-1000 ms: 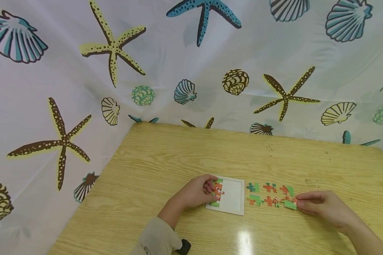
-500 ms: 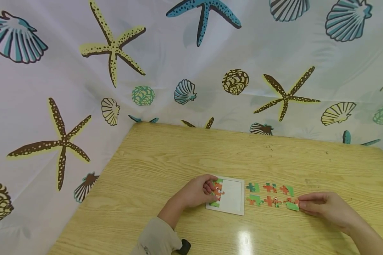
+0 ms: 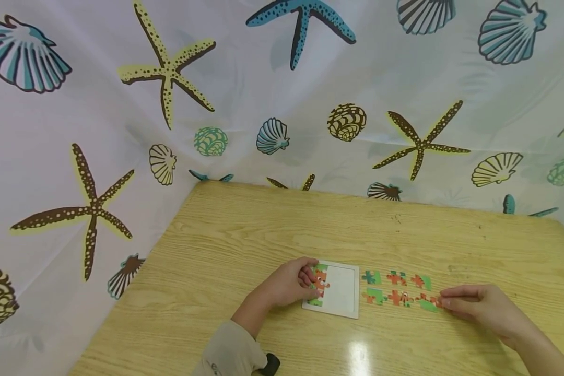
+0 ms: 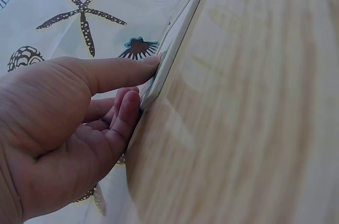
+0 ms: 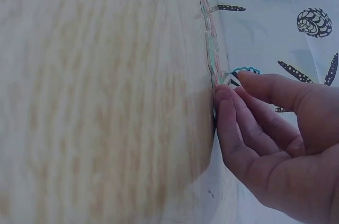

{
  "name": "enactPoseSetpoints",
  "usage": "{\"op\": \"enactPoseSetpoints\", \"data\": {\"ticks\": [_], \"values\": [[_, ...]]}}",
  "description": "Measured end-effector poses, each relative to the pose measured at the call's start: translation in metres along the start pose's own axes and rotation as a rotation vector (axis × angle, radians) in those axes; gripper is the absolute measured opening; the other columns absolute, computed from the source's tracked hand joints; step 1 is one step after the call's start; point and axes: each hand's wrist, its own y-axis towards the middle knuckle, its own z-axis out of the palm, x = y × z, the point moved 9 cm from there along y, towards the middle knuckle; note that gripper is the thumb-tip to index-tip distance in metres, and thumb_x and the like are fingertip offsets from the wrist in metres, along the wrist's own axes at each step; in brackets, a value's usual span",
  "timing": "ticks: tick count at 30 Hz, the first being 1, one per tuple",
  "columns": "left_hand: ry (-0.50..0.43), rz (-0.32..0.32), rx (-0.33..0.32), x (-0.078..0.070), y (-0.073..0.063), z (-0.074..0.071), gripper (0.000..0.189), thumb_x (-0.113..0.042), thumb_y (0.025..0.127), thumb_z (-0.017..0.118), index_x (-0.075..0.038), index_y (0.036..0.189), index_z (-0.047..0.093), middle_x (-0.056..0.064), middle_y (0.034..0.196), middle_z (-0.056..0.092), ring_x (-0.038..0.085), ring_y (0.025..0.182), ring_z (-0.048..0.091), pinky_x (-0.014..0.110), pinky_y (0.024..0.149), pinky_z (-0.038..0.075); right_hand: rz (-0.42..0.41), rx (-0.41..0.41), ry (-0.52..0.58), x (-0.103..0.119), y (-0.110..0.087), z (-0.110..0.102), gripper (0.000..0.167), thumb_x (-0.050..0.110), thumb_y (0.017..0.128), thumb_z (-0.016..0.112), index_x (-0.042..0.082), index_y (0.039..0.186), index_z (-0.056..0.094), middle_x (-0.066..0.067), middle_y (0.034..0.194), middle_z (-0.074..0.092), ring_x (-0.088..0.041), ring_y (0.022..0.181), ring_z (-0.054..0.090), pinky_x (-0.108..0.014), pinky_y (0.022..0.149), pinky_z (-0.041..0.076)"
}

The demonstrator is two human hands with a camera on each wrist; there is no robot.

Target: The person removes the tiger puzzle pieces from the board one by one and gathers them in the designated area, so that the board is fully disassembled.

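Note:
A square white puzzle tray [image 3: 343,290] lies flat on the table, its left strip filled with pieces showing an orange bear on green. My left hand [image 3: 289,282] holds the tray's left edge, the thumb [image 4: 124,73] over its rim and the other fingers curled beside it. To the tray's right, loose jigsaw pieces lie in two rows, among them a teal and green piece [image 3: 371,277] and an orange and green piece [image 3: 421,282]. My right hand [image 3: 486,310] pinches the right end of the green and orange puzzle piece [image 3: 429,304] in the near row; its fingertips hide that end.
The wood-grain table [image 3: 235,235] extends around the tray and pieces. A white curtain [image 3: 244,94] printed with starfish and shells hangs along the back and left edges. A black band [image 3: 271,364] shows by the left sleeve.
My right hand has shifted slightly right, and the puzzle piece at its fingertips has moved a little toward the near side and turned slightly. The left hand and tray stay put.

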Motion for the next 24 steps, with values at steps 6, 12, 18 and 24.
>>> {"op": "enactPoseSetpoints", "data": {"ticks": [6,12,18,24], "values": [[0.012,-0.023,0.002,0.000,-0.001,0.000,0.073,-0.008,0.086,0.078,0.002,0.148,0.042,0.006,0.106,0.059,0.014,0.090,0.053,0.024,0.079,0.049,0.009,-0.026,0.003,-0.001,0.001,0.000,0.054,0.021,0.094,0.070,-0.013,0.133,0.054,-0.006,0.119,0.072,-0.005,0.101,0.070,-0.026,0.088,0.056],[0.006,-0.028,0.001,0.001,-0.001,0.001,0.073,-0.009,0.087,0.078,0.000,0.149,0.041,0.004,0.106,0.058,0.013,0.090,0.054,0.022,0.079,0.049,-0.019,-0.062,-0.027,0.006,0.005,0.003,0.053,0.021,0.095,0.069,-0.013,0.133,0.054,-0.011,0.122,0.070,-0.008,0.103,0.070,-0.028,0.089,0.056],[0.001,-0.020,0.000,0.001,-0.001,0.000,0.073,-0.009,0.086,0.078,0.002,0.148,0.042,0.006,0.106,0.058,0.013,0.091,0.054,0.022,0.080,0.049,-0.045,-0.050,-0.073,0.017,0.008,0.011,0.057,0.026,0.095,0.069,-0.012,0.135,0.054,-0.014,0.123,0.070,-0.011,0.104,0.070,-0.029,0.089,0.056],[-0.012,-0.021,0.002,0.000,-0.002,0.000,0.074,-0.008,0.085,0.079,0.002,0.149,0.041,0.008,0.107,0.059,0.014,0.092,0.055,0.025,0.082,0.050,-0.073,-0.010,-0.083,0.027,0.012,0.024,0.057,0.028,0.095,0.070,-0.011,0.133,0.055,-0.014,0.122,0.070,-0.010,0.104,0.070,-0.031,0.089,0.057]]}}
